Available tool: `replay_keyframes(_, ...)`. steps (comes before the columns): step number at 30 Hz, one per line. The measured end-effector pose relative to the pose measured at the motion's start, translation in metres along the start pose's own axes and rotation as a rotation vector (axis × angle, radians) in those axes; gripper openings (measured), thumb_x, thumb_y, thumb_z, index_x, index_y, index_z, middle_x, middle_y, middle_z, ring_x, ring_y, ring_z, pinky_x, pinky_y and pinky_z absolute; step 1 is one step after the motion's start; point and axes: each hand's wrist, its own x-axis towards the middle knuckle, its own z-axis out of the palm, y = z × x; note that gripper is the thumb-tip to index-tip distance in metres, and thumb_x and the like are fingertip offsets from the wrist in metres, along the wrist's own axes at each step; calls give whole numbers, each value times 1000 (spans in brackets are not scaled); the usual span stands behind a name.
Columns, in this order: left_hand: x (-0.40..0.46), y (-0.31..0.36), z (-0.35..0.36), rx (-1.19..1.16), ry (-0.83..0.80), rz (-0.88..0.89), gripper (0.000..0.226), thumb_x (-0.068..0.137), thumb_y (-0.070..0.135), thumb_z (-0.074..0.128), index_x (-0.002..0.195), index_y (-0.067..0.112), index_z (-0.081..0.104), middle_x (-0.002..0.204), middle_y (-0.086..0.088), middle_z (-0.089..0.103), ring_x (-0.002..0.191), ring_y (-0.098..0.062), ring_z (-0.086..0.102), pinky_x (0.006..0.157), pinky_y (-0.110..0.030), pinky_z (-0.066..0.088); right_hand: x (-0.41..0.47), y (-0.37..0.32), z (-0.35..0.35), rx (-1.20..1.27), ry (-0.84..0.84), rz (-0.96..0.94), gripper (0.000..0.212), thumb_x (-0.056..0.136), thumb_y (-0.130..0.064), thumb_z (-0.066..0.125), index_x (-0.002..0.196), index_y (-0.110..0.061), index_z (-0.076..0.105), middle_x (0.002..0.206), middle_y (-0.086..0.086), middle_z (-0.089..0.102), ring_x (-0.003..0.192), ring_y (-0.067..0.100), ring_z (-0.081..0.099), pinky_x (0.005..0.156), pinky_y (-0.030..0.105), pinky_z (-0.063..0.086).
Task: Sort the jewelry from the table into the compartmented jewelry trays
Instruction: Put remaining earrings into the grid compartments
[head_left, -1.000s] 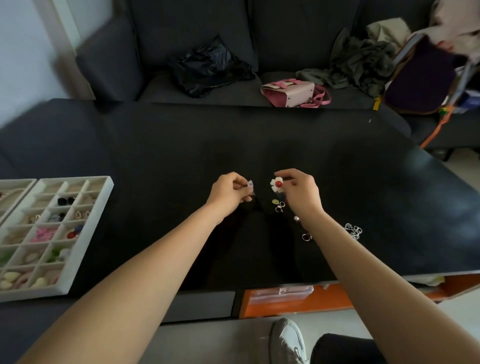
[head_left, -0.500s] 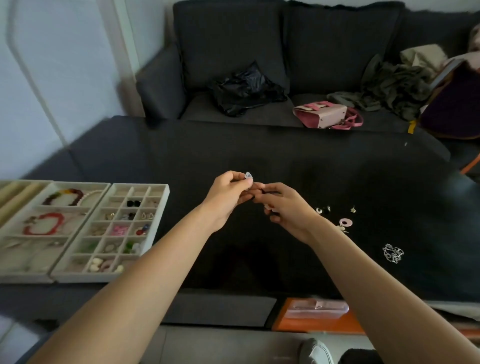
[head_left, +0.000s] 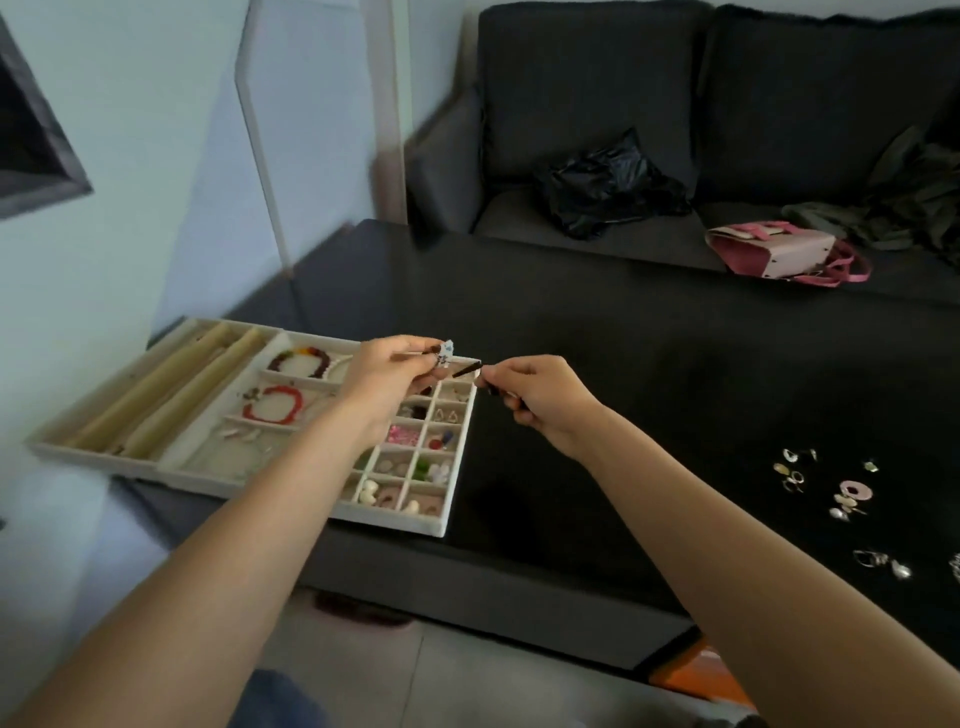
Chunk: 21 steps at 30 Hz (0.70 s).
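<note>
My left hand (head_left: 387, 379) pinches a small pale blue-white jewelry piece (head_left: 445, 352) above the small-compartment tray (head_left: 451, 478). My right hand (head_left: 540, 402) is curled beside it, pinching a thin dark stick-like piece (head_left: 467, 370) that points toward the left hand. Both hands hover over the tray's far right corner. The tray's cells hold several small earrings and beads. A second tray (head_left: 171, 470) to its left holds a red bracelet (head_left: 272, 402) and a multicoloured bracelet (head_left: 301, 359). Loose jewelry (head_left: 831, 486) lies on the black table at the right.
A third tray with long beige rolls (head_left: 156, 389) stands at the far left, near the table's left edge. A dark sofa behind the table carries a black bag (head_left: 608, 187), a pink handbag (head_left: 779, 252) and crumpled clothes (head_left: 914, 197). The table's near edge runs below my forearms.
The view has swung left, so the trays now sit under my hands. Both hands moved from the loose jewelry pile to above the small-compartment tray, still pinching their pieces.
</note>
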Motion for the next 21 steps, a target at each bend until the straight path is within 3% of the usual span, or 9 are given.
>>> replay_keyframes(4,13,-6,-42,107,51,0,20,90,-3,56,92,14,66,102,-13,68,90,-22,68,89,-33,52,29,-5,37,-5,-19,-7,21,93,-16,57,99,1,69,71,1,58,47,3,47,42,13,37)
replay_keyframes(8,26,-6,-62,142,117,28,12,90,-3,56,97,5,62,88,-10,67,68,-10,69,75,-23,57,56,-5,61,-68,-1,-25,17,92,-18,59,93,-5,71,80,4,62,55,5,46,45,14,38)
replay_keyframes(11,35,-5,-66,80,120,11,11,92,-4,52,99,3,57,88,-8,65,70,-11,68,71,-20,57,71,-5,75,-117,0,-14,13,91,-20,61,94,-12,71,87,2,62,65,7,49,52,17,39)
replay_keyframes(17,50,-17,-70,194,162,48,18,89,-3,58,81,14,57,92,-12,67,76,-19,70,79,-32,57,96,2,89,-265,87,-66,10,87,-20,67,94,-14,71,100,2,66,91,16,62,81,32,54)
replay_keyframes(21,56,-14,-69,184,158,72,19,89,-4,57,81,13,57,87,-10,67,74,-18,70,73,-26,58,104,0,91,-295,135,-121,8,87,-18,67,94,-14,70,100,3,68,87,16,64,63,22,52)
